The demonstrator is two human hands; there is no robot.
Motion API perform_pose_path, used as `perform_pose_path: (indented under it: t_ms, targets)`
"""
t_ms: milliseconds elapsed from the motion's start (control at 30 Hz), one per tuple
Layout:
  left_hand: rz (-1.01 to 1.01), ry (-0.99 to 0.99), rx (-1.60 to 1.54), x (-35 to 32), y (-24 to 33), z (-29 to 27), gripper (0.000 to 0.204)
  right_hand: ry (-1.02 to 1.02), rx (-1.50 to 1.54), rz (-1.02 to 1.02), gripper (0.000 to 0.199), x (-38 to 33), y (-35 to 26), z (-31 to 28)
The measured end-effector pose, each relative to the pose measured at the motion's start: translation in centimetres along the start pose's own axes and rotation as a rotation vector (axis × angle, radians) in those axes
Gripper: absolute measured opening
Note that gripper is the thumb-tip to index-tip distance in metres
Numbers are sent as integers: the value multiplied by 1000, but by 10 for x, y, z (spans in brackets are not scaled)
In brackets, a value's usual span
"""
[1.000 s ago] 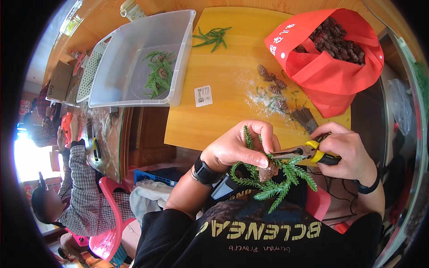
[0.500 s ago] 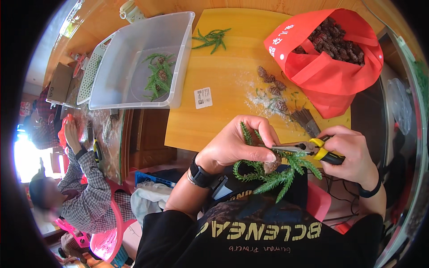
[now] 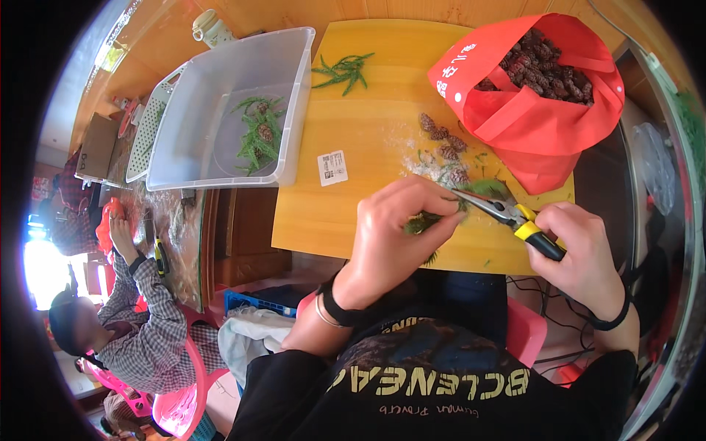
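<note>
My left hand (image 3: 397,231) is closed in a pinch on a green artificial pine sprig (image 3: 421,223), held over the front edge of the yellow table. Most of the sprig is behind my fingers; some green past the fingertips is smeared by motion. My right hand (image 3: 581,253) grips needle-nose pliers (image 3: 498,210) by their yellow and black handles. The metal jaws point toward my left fingertips and seem slightly parted at the tip. Whether they touch a stem or wire cannot be made out. Just beyond the pliers lie several loose pinecones (image 3: 448,152) amid white flecks.
A red bag (image 3: 515,143) full of pinecones stands at the table's right. At left is a clear plastic bin (image 3: 220,158) holding sprigs with cones. A lone sprig (image 3: 344,72) and a white label (image 3: 332,168) lie on the table (image 3: 360,117). Another person (image 3: 151,323) sits far left.
Both hands have moved up over the table edge, and the sprig has been turned, so its cone is now hidden. The pliers have tilted, their tip pointing up and left.
</note>
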State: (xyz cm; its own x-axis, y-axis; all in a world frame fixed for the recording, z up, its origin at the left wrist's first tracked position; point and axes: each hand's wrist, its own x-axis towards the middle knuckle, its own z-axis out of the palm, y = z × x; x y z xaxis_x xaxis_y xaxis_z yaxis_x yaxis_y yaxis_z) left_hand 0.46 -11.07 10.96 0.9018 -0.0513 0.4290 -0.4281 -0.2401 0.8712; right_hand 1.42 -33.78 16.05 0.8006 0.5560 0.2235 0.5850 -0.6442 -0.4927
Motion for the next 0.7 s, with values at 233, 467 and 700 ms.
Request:
perform_pose_path:
  t_ms: [233, 467, 700]
  targets:
    - [433, 109, 536, 1, -18, 16, 16, -95, -84, 160, 20, 1, -10, 9]
    - [184, 94, 356, 2, -27, 1, 15, -140, 205, 230, 22, -8, 6, 16]
    - [-321, 21, -547, -2, -39, -29, 14, -128, 141, 193, 27, -35, 35, 68]
